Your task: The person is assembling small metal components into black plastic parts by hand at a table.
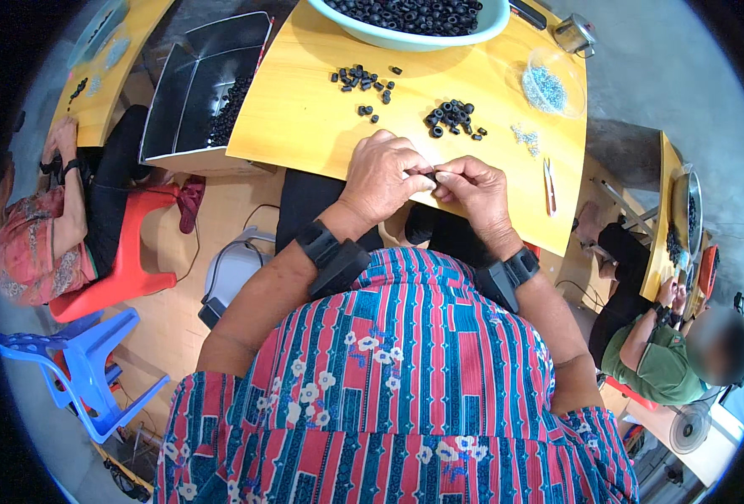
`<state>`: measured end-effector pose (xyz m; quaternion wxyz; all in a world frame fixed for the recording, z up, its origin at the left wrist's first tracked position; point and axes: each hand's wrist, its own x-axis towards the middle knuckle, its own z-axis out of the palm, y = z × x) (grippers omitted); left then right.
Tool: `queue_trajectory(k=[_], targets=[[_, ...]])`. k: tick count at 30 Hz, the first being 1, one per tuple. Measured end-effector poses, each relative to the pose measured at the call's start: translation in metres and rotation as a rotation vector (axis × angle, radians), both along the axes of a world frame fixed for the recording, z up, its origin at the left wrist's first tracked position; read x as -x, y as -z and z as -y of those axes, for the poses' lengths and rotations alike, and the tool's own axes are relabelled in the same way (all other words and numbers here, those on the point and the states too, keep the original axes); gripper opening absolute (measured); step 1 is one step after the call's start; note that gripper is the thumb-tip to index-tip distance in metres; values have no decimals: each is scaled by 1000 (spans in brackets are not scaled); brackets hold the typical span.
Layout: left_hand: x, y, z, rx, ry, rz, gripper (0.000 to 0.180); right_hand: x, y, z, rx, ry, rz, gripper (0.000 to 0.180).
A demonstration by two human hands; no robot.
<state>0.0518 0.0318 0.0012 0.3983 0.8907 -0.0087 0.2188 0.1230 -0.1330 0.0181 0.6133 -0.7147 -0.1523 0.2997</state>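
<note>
Concrete floor all round, with a yellow table (304,126) ahead under the head camera. Left hand (382,175) and right hand (473,189) meeting just above the table's near edge, fingertips touching. Pinched between them, a small black ring (429,175), mostly hidden by the fingers; both hands narrowed onto it, left curled over, right with thumb and forefinger pressed in. Black bands on both wrists.

Just beyond the hands, on the table: a tight heap of black rings (452,116). Farther left, a looser scatter (362,78) of the same rings. To the right of the heap, a few small silver bits (525,134) lying loose, and past them a clear dish (550,88) of more silver bits. Near the table's right edge, tweezers (548,185) lying lengthwise. At the far edge, a pale green bowl (405,35) full of black rings.

Left of the table, a metal box (187,84) with black rings in its right side. Farther left, a person in a pink top (27,244) on a red stool (136,252) at another yellow table. Blue chair (86,361) nearer, lower left. On the right, a person in a green shirt (653,361) at a third table, face blurred.
</note>
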Motion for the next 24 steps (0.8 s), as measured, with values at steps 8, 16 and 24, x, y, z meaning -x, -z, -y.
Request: queue_trajectory(k=[8, 16, 24], targets=[[15, -20, 5, 351, 11, -223, 16, 0, -23, -3, -51, -30, -85, 9], [20, -22, 7, 536, 23, -288, 12, 2, -25, -2, -87, -53, -71, 9], [21, -19, 7, 723, 87, -311, 14, 0, -25, 0, -124, -59, -5, 9]])
